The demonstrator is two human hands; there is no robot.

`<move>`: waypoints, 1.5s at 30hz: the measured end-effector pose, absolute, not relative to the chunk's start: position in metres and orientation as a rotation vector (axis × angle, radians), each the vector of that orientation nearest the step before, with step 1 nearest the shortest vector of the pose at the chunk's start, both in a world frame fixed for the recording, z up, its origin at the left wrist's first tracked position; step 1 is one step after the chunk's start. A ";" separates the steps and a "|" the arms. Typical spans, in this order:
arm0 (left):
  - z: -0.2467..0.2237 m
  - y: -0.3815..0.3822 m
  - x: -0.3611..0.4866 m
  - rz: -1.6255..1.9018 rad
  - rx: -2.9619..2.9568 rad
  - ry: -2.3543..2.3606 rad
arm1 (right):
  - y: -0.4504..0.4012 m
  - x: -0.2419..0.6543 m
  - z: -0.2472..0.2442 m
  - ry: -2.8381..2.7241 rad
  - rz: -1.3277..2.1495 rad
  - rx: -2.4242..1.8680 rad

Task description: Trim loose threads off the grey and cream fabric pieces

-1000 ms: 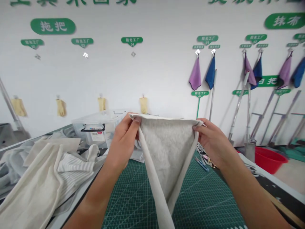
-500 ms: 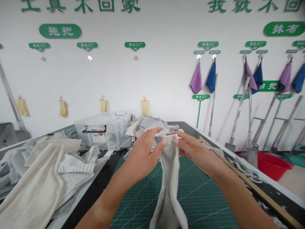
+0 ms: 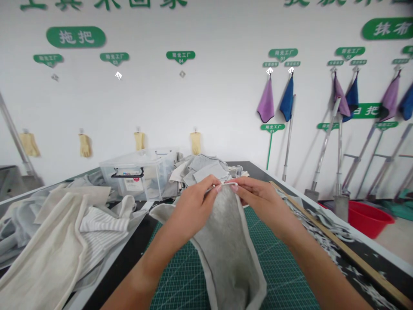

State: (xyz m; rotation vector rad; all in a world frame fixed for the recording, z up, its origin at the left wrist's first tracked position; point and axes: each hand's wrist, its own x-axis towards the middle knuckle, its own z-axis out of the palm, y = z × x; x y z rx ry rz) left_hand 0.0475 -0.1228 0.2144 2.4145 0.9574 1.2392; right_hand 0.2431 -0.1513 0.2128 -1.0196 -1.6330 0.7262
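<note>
Both hands are working close together, fingertips almost meeting: the left hand [image 3: 195, 204] and the right hand [image 3: 263, 202] are pinching the far edge of a grey cloth piece [image 3: 229, 241] between thumbs and fingers. The cloth is hanging down from the fingertips, spreading between the forearms toward the wearer, while one flap is jutting out to the left behind the left wrist. Its rolled pale edges are running down both sides.

Below the hands, a green gridded cutting mat [image 3: 179, 275] is covering part of the black tabletop [image 3: 130, 245]; whether the cloth's lower end is touching it is unclear. Just beyond the fingertips, a heap of fabric pieces [image 3: 200, 165] is lying. Farther out to the left of it, a clear plastic box [image 3: 155, 178] is standing. Left of the left forearm, a cream cloth [image 3: 48, 249] is lying beside a striped cloth [image 3: 103, 221]. Right of the right hand, a wooden strip [image 3: 342, 246] is running lengthwise among pale scraps [image 3: 322, 243]. Farther right, beyond the tabletop, a red basin [image 3: 371, 219] is sitting.
</note>
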 end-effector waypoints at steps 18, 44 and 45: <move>0.217 -0.127 0.050 1.275 2.378 1.010 | -0.157 0.243 0.213 -1.652 0.698 -1.030; 0.210 -0.131 0.064 1.437 2.270 0.927 | -0.162 0.223 0.181 -1.801 -0.032 -1.511; 0.211 -0.132 0.064 1.486 2.246 0.934 | -0.159 0.223 0.178 -1.815 -0.049 -1.552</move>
